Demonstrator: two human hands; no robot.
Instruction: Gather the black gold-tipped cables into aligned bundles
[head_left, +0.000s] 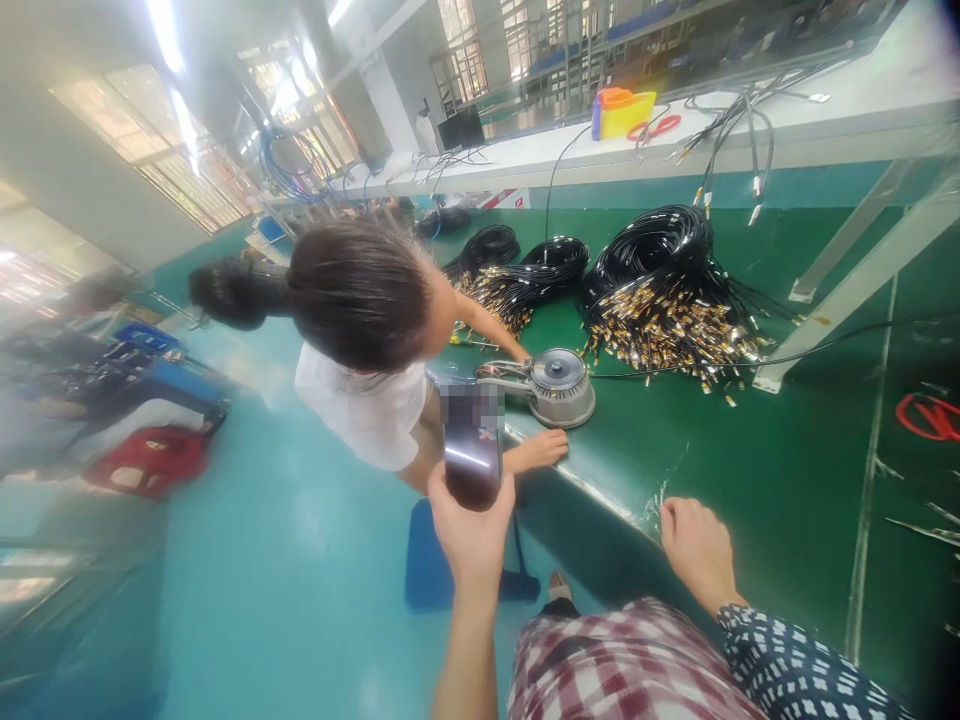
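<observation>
My left hand (474, 520) is wrapped round a dark smartphone (471, 465), held upright over the bench's near edge. Part of its screen is blurred out. My right hand (699, 548) rests in a loose fist on the edge of the green bench (787, 480), with a patterned sleeve at the wrist. No object shows in it, and its fingertips are partly hidden. Clear scraps (657, 506) lie beside its knuckles. Beyond the phone stands a grey round machine (561, 388) with a slotted rim. A co-worker's hand (536, 452) lies on the bench in front of it.
A co-worker (360, 300) in white leans at the bench on the left. Bundles of black cables (652, 260) with gold-coloured ends lie behind the machine. A white shelf (540, 170) on metal legs carries a yellow bin (630, 115). Red-handled scissors (930, 416) lie at the right.
</observation>
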